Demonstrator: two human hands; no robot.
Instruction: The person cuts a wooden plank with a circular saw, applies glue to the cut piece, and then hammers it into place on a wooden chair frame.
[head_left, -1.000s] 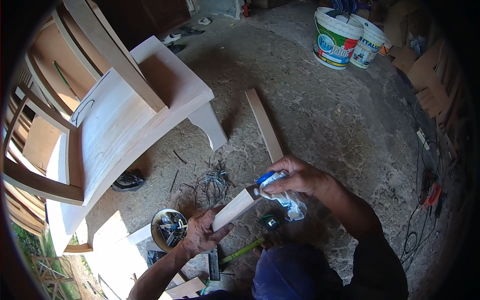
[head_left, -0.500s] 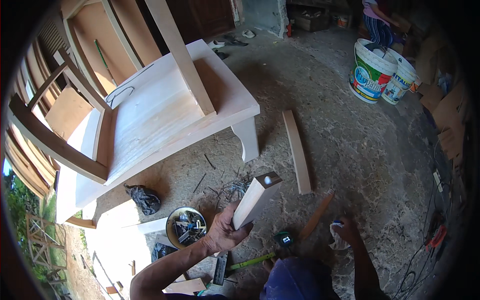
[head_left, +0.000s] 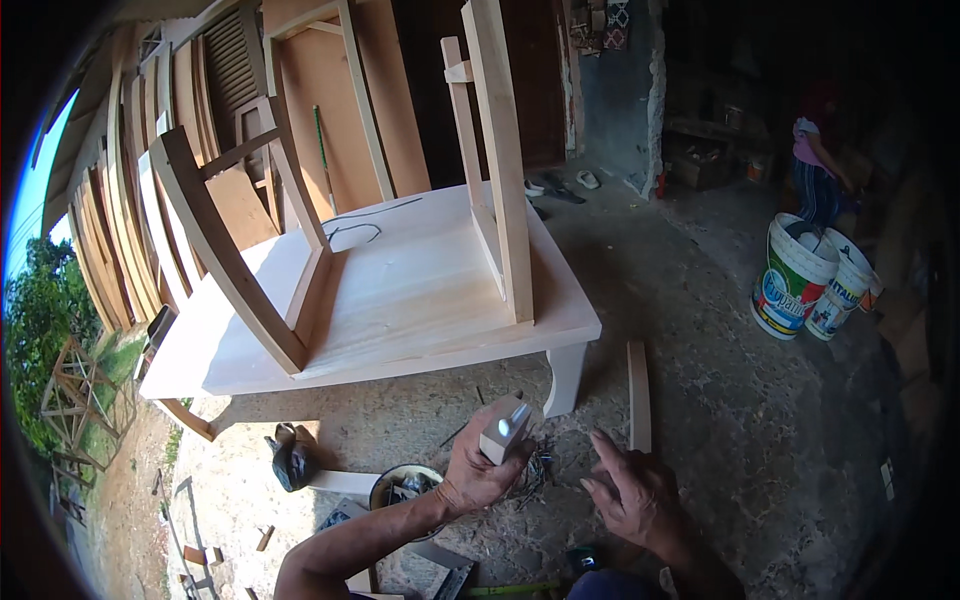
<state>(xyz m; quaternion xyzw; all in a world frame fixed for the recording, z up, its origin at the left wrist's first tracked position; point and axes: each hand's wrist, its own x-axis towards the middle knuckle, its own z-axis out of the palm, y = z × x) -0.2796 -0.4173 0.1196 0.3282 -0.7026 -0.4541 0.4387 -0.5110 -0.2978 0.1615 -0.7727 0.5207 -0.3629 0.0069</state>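
Note:
My left hand is closed around a light wooden bar, whose end points up and away from me. A white blob, like glue, sits on that end. To its right, my right hand is raised empty, forefinger and thumb stretched apart. Beyond both hands stands a low pale wooden table. An upright wooden post and a curved wooden frame piece rise from its top. A second wooden bar lies on the floor past my right hand.
A round tub of small items sits behind my left forearm, near a black plastic bag. Two paint buckets stand at the right, with a person behind them. Boards lean at the far left.
My right hand has let go of a white cloth on the floor and come up beside my left hand. The view has tilted up, and the bar's end now faces away more.

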